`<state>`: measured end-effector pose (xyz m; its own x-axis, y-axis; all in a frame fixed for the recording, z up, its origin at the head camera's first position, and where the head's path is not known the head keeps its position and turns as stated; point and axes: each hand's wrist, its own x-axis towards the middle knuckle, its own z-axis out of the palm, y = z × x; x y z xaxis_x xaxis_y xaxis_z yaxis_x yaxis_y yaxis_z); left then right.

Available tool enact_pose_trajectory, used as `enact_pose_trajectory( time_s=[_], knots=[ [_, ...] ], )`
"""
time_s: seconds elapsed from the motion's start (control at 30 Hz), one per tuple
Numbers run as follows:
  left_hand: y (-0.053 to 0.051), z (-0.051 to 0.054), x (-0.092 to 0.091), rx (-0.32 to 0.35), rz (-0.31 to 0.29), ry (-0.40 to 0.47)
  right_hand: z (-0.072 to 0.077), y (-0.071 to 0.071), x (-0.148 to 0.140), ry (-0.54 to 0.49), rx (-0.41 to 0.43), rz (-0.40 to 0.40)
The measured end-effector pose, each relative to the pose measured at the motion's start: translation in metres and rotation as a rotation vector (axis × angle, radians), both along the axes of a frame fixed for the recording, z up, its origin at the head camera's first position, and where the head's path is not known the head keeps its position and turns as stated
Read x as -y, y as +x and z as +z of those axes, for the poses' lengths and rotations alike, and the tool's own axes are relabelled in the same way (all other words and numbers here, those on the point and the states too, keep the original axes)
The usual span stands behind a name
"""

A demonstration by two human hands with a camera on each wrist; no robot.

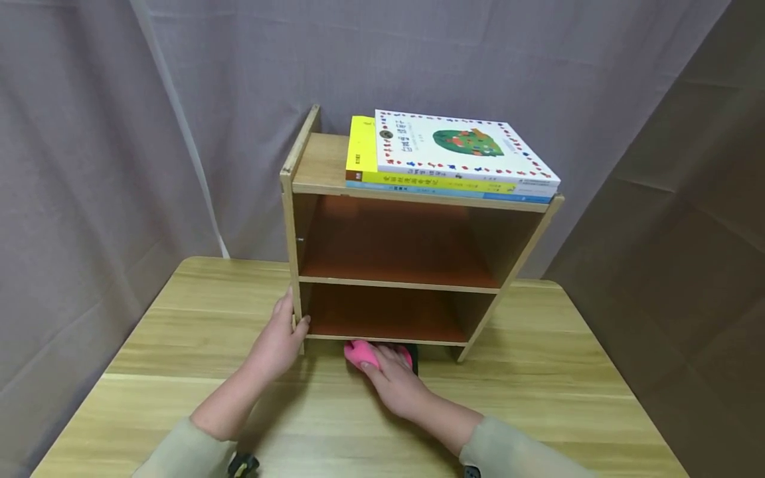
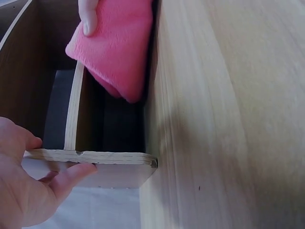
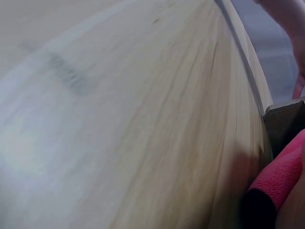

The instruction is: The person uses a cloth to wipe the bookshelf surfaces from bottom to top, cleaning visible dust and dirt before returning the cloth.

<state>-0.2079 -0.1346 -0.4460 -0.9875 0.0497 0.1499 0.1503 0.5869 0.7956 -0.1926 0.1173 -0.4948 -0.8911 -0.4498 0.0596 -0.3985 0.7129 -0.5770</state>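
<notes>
A small wooden shelf (image 1: 397,285) stands on the table. My left hand (image 1: 279,338) grips the lower front edge of its left side panel (image 2: 116,157), with a digit on each face. Under the lowest board, my right hand (image 1: 397,385) holds a folded pink cloth (image 1: 360,353), fuzzy in the left wrist view. Part of the cloth sits within the bottom gap of the shelf. Something black (image 3: 257,210) shows beside the cloth; its kind cannot be told. In the right wrist view most of the right hand is out of sight.
Several books (image 1: 460,149) lie stacked on the shelf's top board, a white picture book uppermost. The wooden table (image 1: 197,318) extends on both sides of the shelf. Grey curtains (image 1: 239,99) hang behind, and a brown cloth (image 1: 687,219) hangs on the right.
</notes>
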Motion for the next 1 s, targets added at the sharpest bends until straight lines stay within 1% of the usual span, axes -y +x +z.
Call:
enact_pose_trajectory(
  time_s=[0.13,0.23,0.33,0.47,0.53,0.63,0.8,0.9,1.0],
  knots=[
    [-0.002,0.000,-0.001,-0.016,0.003,0.010,-0.001,-0.004,0.010,-0.008,0.048,-0.022],
    [-0.002,0.000,-0.001,-0.016,0.010,0.025,-0.002,-0.006,0.018,0.002,0.077,-0.024],
    [-0.002,0.000,-0.002,-0.004,0.009,0.033,-0.004,-0.007,0.026,0.004,0.074,-0.015],
    [-0.004,0.000,-0.003,0.016,0.015,0.016,-0.005,-0.007,0.035,-0.001,0.062,-0.012],
    [-0.004,-0.001,-0.003,0.018,0.023,0.006,-0.005,-0.007,0.040,-0.013,0.056,-0.013],
    [-0.005,0.000,-0.004,0.009,0.028,0.009,-0.005,-0.006,0.047,-0.020,0.077,-0.030],
    [-0.004,0.001,-0.004,0.003,0.028,0.007,-0.005,-0.005,0.057,-0.094,0.090,-0.051],
    [-0.003,0.002,-0.004,0.004,0.028,-0.002,-0.005,-0.005,0.062,-0.148,0.086,-0.050],
    [-0.002,0.002,-0.003,0.001,0.026,-0.004,-0.005,-0.005,0.066,-0.198,0.104,-0.045]
  ],
)
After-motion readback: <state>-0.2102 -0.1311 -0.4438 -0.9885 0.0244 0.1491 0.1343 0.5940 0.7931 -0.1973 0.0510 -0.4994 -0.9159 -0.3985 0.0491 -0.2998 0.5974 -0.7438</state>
